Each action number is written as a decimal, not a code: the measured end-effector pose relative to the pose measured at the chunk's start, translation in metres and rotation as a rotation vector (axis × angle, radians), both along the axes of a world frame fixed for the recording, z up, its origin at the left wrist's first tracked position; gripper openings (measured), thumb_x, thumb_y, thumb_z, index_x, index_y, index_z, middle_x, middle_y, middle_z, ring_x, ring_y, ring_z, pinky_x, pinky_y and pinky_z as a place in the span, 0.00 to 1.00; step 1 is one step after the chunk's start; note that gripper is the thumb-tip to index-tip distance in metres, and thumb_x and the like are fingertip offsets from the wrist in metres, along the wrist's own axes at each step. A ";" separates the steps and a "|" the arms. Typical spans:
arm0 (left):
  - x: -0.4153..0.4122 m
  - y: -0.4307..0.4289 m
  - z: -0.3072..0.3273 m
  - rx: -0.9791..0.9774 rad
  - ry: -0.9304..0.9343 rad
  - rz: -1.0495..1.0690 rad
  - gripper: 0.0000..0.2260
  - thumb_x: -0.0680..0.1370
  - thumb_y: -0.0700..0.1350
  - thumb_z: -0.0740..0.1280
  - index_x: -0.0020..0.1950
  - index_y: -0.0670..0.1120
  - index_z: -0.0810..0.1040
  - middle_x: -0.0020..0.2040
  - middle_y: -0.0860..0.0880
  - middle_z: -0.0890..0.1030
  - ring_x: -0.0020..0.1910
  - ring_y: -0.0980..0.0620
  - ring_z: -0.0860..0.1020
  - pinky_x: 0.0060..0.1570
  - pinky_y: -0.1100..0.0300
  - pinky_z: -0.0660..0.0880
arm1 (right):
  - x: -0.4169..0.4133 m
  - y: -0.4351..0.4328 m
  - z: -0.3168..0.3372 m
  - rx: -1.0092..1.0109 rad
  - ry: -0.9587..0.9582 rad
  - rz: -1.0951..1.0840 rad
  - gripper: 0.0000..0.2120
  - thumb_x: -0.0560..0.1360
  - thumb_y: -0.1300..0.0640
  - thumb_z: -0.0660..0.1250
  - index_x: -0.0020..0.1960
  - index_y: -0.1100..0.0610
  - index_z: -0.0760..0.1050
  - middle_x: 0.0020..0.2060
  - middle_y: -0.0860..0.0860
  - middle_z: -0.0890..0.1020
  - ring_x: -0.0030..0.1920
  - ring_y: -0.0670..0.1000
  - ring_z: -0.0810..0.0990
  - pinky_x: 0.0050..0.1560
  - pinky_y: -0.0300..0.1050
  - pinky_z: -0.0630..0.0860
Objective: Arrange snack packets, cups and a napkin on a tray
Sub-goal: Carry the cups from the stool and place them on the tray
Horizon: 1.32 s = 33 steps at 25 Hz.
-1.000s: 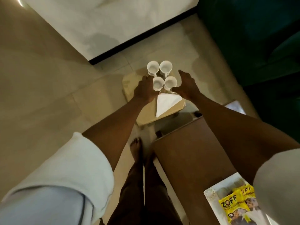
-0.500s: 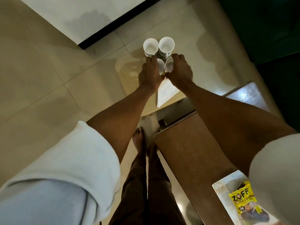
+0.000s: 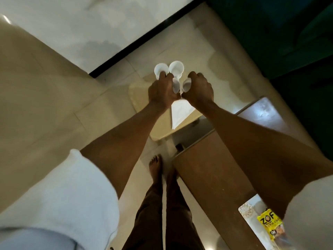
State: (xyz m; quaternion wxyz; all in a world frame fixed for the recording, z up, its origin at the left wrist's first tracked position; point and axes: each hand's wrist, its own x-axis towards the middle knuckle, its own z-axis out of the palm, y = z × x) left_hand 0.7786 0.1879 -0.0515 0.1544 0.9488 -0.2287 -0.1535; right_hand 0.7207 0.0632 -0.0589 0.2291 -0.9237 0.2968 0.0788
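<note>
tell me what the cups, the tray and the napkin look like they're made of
Cups: thin white plastic or paper, going by the slightly see-through walls; hard to say which.
Tray: cream, smooth, rounded corners; likely plastic or coated wood.
Napkin: matte white paper, folded to a crisp point.

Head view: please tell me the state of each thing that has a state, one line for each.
Cups: four, upright, empty as far as visible, grouped on the tray.
Napkin: folded, lying flat on the tray.
Tray: holds cups and napkin.
Left hand: closed around a near cup.
Right hand: closed around the other near cup.
Snack packet: lying flat on a second tray.
</note>
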 end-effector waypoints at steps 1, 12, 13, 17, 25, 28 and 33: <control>-0.003 0.000 0.017 -0.010 -0.017 -0.006 0.31 0.69 0.57 0.79 0.68 0.47 0.75 0.64 0.46 0.79 0.51 0.43 0.84 0.47 0.53 0.82 | -0.007 0.000 0.018 0.004 -0.006 -0.013 0.32 0.65 0.48 0.81 0.65 0.52 0.73 0.58 0.53 0.80 0.53 0.59 0.83 0.51 0.52 0.82; -0.101 -0.128 0.362 -0.222 -0.102 -0.409 0.27 0.68 0.59 0.77 0.62 0.50 0.75 0.59 0.48 0.76 0.54 0.43 0.82 0.49 0.52 0.80 | -0.189 -0.077 0.369 -0.158 -0.215 -0.482 0.22 0.70 0.47 0.75 0.61 0.49 0.74 0.58 0.50 0.79 0.54 0.58 0.83 0.46 0.49 0.78; -0.114 -0.147 0.403 -0.228 -0.135 -0.458 0.26 0.69 0.58 0.76 0.63 0.50 0.75 0.60 0.47 0.75 0.54 0.42 0.82 0.49 0.51 0.79 | -0.207 -0.089 0.408 -0.192 -0.254 -0.529 0.21 0.71 0.48 0.74 0.61 0.50 0.74 0.58 0.51 0.79 0.54 0.59 0.83 0.49 0.51 0.80; -0.184 -0.199 0.543 -0.303 -0.267 -0.625 0.27 0.68 0.57 0.74 0.63 0.49 0.76 0.61 0.46 0.75 0.56 0.39 0.81 0.50 0.50 0.77 | -0.288 -0.130 0.547 -0.389 -0.422 -0.682 0.18 0.74 0.47 0.71 0.61 0.54 0.77 0.57 0.57 0.81 0.55 0.65 0.82 0.52 0.54 0.80; -0.365 -0.252 0.678 -0.452 -0.325 -0.858 0.28 0.65 0.60 0.75 0.61 0.48 0.82 0.59 0.46 0.84 0.56 0.43 0.83 0.54 0.52 0.81 | -0.480 -0.176 0.711 -0.685 -0.492 -0.729 0.14 0.71 0.50 0.72 0.53 0.57 0.81 0.49 0.58 0.85 0.46 0.59 0.84 0.43 0.46 0.78; -0.427 -0.275 0.691 -0.484 -0.309 -0.892 0.31 0.66 0.62 0.76 0.64 0.47 0.81 0.60 0.46 0.84 0.56 0.43 0.82 0.53 0.53 0.80 | -0.547 -0.190 0.734 -0.725 -0.403 -0.705 0.14 0.71 0.47 0.73 0.50 0.56 0.80 0.46 0.56 0.85 0.44 0.56 0.82 0.41 0.43 0.74; -0.524 -0.314 0.689 -0.487 -0.286 -0.924 0.31 0.68 0.61 0.76 0.67 0.48 0.79 0.60 0.45 0.83 0.56 0.43 0.81 0.53 0.54 0.79 | -0.649 -0.217 0.728 -0.705 -0.366 -0.776 0.19 0.70 0.46 0.74 0.55 0.58 0.81 0.48 0.57 0.85 0.46 0.57 0.82 0.45 0.45 0.78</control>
